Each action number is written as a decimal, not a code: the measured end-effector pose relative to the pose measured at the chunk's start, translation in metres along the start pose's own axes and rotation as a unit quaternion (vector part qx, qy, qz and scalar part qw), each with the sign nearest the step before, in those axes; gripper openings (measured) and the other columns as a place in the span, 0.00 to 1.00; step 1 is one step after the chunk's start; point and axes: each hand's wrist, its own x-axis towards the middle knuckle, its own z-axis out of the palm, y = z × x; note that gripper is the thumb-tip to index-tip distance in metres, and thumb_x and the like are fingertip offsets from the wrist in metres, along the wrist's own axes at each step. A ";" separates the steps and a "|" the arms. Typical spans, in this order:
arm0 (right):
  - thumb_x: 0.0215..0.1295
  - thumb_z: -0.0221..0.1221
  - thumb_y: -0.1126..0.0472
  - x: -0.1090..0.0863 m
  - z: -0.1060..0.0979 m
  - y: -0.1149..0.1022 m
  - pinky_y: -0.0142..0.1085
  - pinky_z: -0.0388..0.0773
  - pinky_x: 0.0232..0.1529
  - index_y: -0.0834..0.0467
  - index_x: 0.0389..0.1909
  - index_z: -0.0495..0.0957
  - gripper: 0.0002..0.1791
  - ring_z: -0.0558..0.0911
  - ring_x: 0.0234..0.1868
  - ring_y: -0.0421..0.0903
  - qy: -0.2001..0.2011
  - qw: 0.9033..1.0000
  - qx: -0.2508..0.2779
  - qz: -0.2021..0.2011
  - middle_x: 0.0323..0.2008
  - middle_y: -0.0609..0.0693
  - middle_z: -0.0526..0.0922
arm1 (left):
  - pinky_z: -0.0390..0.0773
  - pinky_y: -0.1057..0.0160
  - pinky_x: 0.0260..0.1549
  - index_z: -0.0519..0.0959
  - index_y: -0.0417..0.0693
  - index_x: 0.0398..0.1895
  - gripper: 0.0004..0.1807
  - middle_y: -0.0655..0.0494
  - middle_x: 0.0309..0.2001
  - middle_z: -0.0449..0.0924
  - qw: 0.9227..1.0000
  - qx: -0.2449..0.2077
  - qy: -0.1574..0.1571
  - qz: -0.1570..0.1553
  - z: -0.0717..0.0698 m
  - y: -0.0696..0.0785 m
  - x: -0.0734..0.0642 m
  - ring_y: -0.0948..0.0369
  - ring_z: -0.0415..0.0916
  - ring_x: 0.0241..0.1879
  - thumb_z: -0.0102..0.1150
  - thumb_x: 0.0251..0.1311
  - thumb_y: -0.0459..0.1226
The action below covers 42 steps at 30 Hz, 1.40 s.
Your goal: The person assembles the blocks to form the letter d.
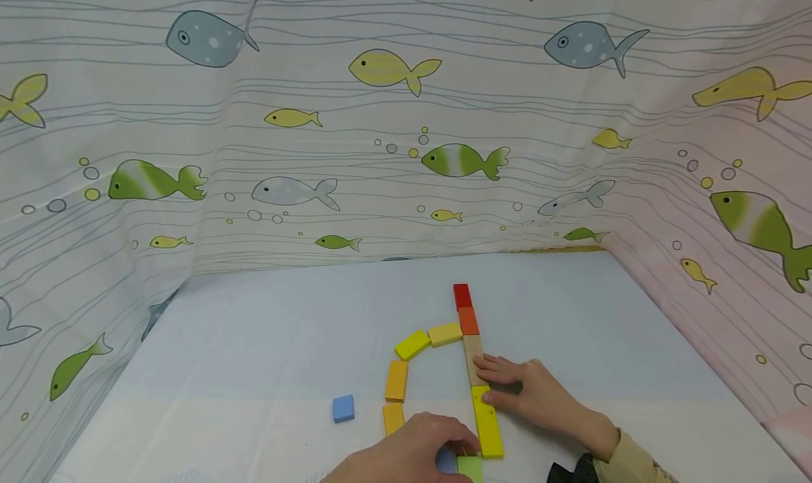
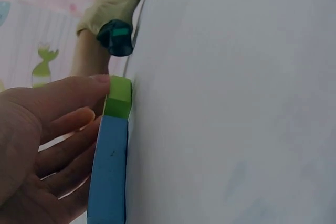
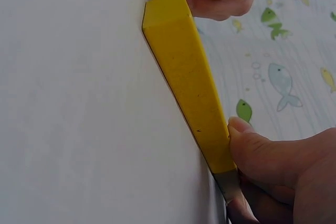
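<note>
My left hand (image 1: 412,448) is at the near end of a block outline, thumb and fingers pinching a small green block (image 1: 471,467). A long blue block (image 2: 108,166) lies end to end with it in the left wrist view, partly hidden by the hand in the head view. My right hand (image 1: 542,398) rests along the right side of a straight row, fingers extended. Its fingertips touch a plain wooden block (image 1: 472,359), and the thumb touches a long yellow block (image 1: 487,423). Beyond these lie an orange-red block (image 1: 468,321) and a red block (image 1: 462,297).
A pale yellow block (image 1: 445,333), a brighter yellow block (image 1: 412,345) and two orange blocks (image 1: 396,381) curve from the row toward my left hand. Apart on the left sits a blue cube (image 1: 343,408). Fish-print cloth (image 1: 380,166) hangs around the white table (image 1: 266,342).
</note>
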 end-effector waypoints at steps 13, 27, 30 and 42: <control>0.63 0.63 0.38 -0.001 0.001 0.002 0.50 0.76 0.62 0.53 0.59 0.81 0.31 0.76 0.66 0.50 0.001 1.000 0.004 0.001 0.62 0.39 0.79 | 0.77 0.75 0.46 0.81 0.57 0.55 0.17 0.76 0.44 0.80 1.000 -0.001 0.000 -0.003 -0.002 -0.001 -0.001 0.77 0.72 0.39 0.67 0.62 0.41; 0.63 0.63 0.38 -0.001 0.000 0.001 0.51 0.76 0.62 0.53 0.59 0.81 0.30 0.76 0.66 0.50 -0.001 1.000 0.002 -0.002 0.62 0.39 0.78 | 0.78 0.71 0.49 0.81 0.61 0.53 0.15 0.75 0.46 0.81 0.998 0.004 0.059 0.008 -0.018 -0.006 -0.018 0.75 0.75 0.46 0.65 0.64 0.47; 0.63 0.63 0.38 -0.001 0.000 0.001 0.52 0.75 0.62 0.53 0.59 0.81 0.30 0.76 0.66 0.50 -0.005 1.000 0.001 0.001 0.62 0.39 0.78 | 0.78 0.70 0.50 0.81 0.59 0.53 0.15 0.73 0.47 0.82 0.996 0.018 0.087 0.015 -0.025 -0.008 -0.026 0.73 0.76 0.47 0.65 0.64 0.48; 0.63 0.63 0.39 -0.001 -0.001 -0.002 0.55 0.72 0.63 0.54 0.59 0.81 0.31 0.74 0.67 0.50 -0.012 1.000 0.007 0.010 0.63 0.40 0.78 | 0.82 0.65 0.49 0.82 0.52 0.50 0.15 0.64 0.45 0.85 0.983 0.044 0.172 0.043 -0.044 -0.031 -0.054 0.67 0.80 0.45 0.66 0.64 0.47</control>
